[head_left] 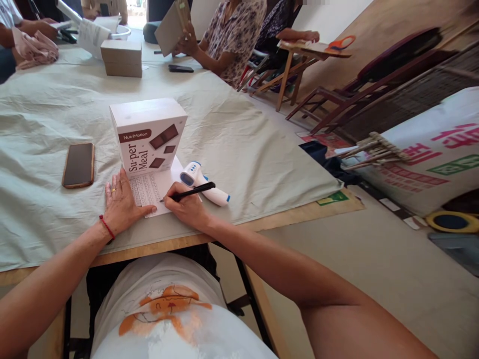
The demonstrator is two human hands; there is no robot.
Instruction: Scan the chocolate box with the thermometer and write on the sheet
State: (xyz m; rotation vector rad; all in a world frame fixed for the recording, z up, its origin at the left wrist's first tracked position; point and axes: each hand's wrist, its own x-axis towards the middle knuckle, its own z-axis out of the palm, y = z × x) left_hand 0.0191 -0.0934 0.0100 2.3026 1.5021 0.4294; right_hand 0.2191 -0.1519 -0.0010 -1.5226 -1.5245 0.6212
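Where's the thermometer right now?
Head view, right of centre on the near part of the table: the thermometer lies just beyond the right hand and its pen, nearer and to the right of the white box.

Paper and phone on tablecloth

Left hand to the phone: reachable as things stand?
Likely yes: the phone lies on the cloth to the left of the left hand, with nothing standing between them. The hand grips nothing, though it would probably have to leave the paper.
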